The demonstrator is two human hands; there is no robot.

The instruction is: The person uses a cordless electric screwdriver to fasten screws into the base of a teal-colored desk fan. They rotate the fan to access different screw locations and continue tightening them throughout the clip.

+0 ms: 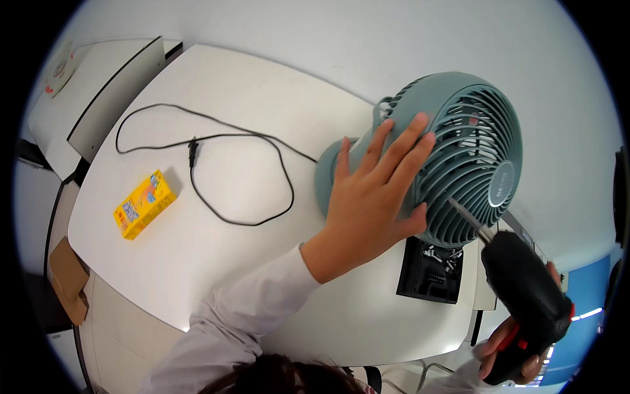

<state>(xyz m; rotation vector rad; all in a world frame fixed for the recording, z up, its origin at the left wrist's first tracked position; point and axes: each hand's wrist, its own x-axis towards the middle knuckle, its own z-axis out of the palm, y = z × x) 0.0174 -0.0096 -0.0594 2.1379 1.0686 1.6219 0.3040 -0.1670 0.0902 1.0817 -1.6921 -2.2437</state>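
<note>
My left hand [371,203] lies with its fingers spread over the housing of a grey-green desk fan [446,95], its thumb by the front grille. In my right hand [497,336], at the lower right, is a black cordless screwdriver [525,282] with red parts, gripped by the handle. The long metal bit points up and left, its tip at the slats of the grille. Whether the tip sits in a screw cannot be made out. Below the fan a black tray [430,287] holds several small screwdriver bits.
The fan's black power cord [275,154] loops over the white table [230,269], its plug [193,151] lying within the loop. A yellow box [144,205] lies at the table's left. A wall rises behind. Beyond the left edge are another white table [49,125] and a cardboard piece [67,279].
</note>
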